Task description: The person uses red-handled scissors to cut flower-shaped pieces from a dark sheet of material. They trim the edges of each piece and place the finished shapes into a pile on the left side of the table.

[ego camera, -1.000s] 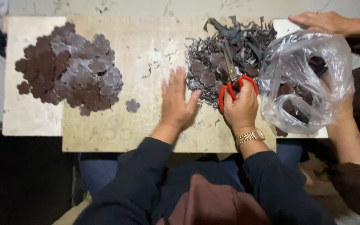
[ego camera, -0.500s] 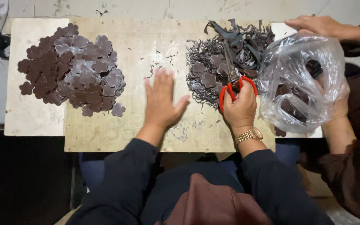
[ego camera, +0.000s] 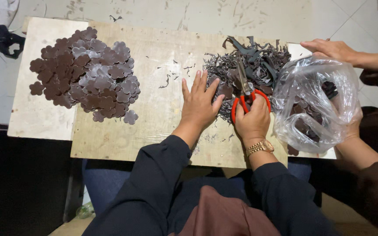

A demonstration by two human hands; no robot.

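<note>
A pale wooden board (ego camera: 154,118) is seen laid over a lower white panel (ego camera: 36,118); its near edge runs just in front of both wrists, and its left edge steps back onto the panel. The widest bare stretch lies in the board's middle, between the heap of brown flower-shaped cut-outs (ego camera: 88,74) on the left and the pile of dark offcuts (ego camera: 250,65) on the right — only a few thin slivers are scattered there.

The left hand (ego camera: 200,107) is laid flat, fingers spread, palm down on the board at the left fringe of the offcuts; nothing is held in it. The right hand (ego camera: 252,120) is closed through the loops of the red-handled scissors (ego camera: 246,89), whose blades point away into the pile and are seen nearly shut. The handles are bright red, the blades dull grey.

Just to the right, a clear plastic bag (ego camera: 316,105) holding dark pieces is kept open by another person's hands (ego camera: 329,49), crowding the board's right edge.
</note>
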